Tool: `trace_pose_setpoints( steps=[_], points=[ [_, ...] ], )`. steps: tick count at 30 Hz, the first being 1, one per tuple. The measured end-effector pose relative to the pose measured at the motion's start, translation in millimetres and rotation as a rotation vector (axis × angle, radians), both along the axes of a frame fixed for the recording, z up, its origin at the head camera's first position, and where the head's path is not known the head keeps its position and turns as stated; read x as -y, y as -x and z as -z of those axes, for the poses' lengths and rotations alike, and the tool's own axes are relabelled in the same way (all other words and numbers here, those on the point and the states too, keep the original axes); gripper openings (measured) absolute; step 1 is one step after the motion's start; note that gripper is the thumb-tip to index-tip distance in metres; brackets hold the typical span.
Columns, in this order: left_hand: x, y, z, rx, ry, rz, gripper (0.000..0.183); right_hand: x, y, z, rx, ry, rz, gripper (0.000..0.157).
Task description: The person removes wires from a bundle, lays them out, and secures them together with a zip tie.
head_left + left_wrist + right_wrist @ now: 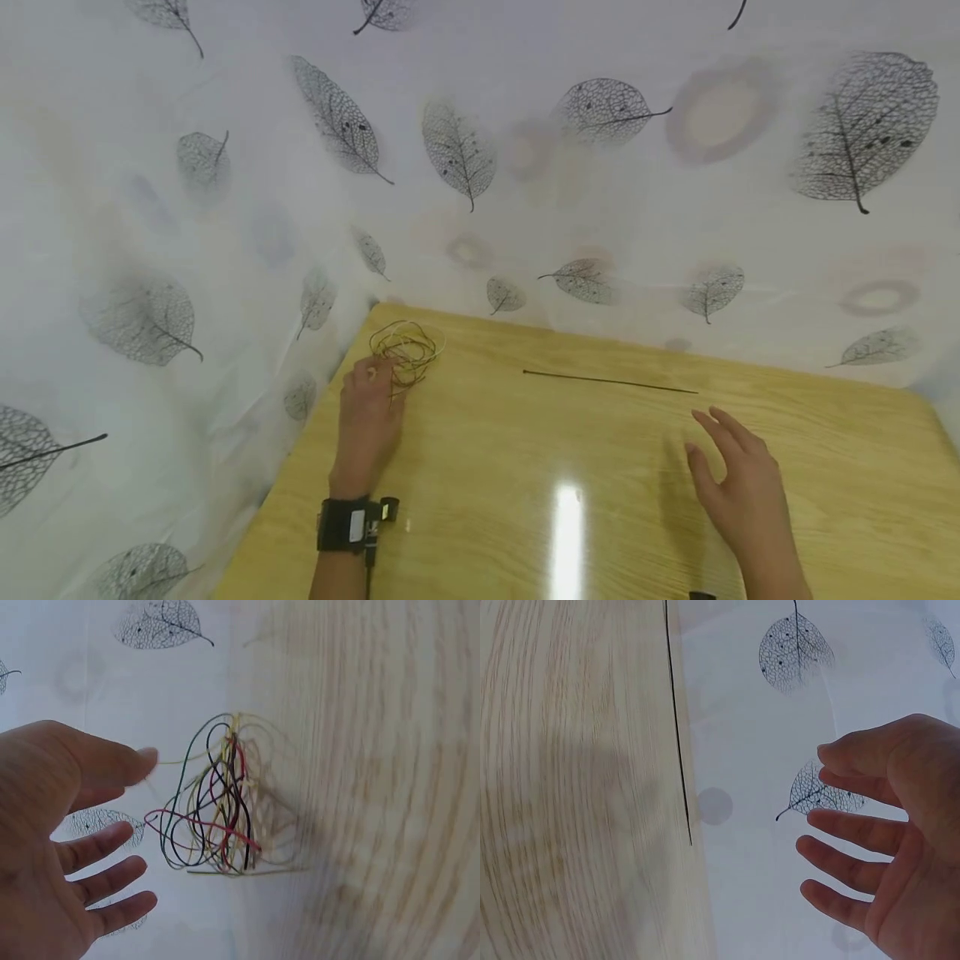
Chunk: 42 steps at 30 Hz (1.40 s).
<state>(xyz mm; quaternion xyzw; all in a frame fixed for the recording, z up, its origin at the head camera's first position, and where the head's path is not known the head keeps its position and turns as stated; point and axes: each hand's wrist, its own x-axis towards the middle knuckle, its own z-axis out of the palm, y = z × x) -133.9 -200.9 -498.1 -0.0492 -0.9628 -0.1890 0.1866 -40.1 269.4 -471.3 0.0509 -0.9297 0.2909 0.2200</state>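
Observation:
Toward the far left of the table lies a loose tangle of thin wires [408, 354]; the left wrist view shows yellow, red, green and black strands [241, 761]. My left hand [367, 408] is at its near edge, thumb and index finger pinching one thin yellow wire [180, 762] from the tangle, the other fingers spread. Over the right part of the table hovers my right hand [742, 483], fingers apart and holding nothing. Beyond its fingertips a long thin black strip [611, 382], with a small knob at its left end like a cable tie, lies flat on the wood.
The yellow wood-grain table [487, 467] meets leaf-patterned white walls [525, 225] at its back and left edges. A bright light reflection [567, 533] shows on the tabletop. A black wrist strap [345, 525] with a cable is on my left forearm.

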Motion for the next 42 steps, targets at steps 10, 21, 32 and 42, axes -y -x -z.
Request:
trace_pose_setpoints(
  steps=[10, 21, 32, 42],
  points=[
    [8.1, -0.5, 7.1, 0.03, 0.105, 0.074, 0.027, 23.4, 9.1, 3.5, 0.029, -0.019, -0.105, 0.045],
    [8.8, 3.3, 16.8, 0.024, 0.049, 0.089, 0.012, 46.6, 9.6, 7.8, 0.0, -0.034, -0.168, 0.045],
    [-20.8, -7.4, -0.2, 0.009, 0.03, 0.225, 0.008, 91.3, 17.3, 2.9, 0.056, -0.073, -0.299, 0.031],
    [-44.6, -6.9, -14.4, -0.058, 0.068, 0.392, 0.012, 172.3, 42.5, -9.3, 0.143, -0.23, -0.516, 0.025]
  ],
)
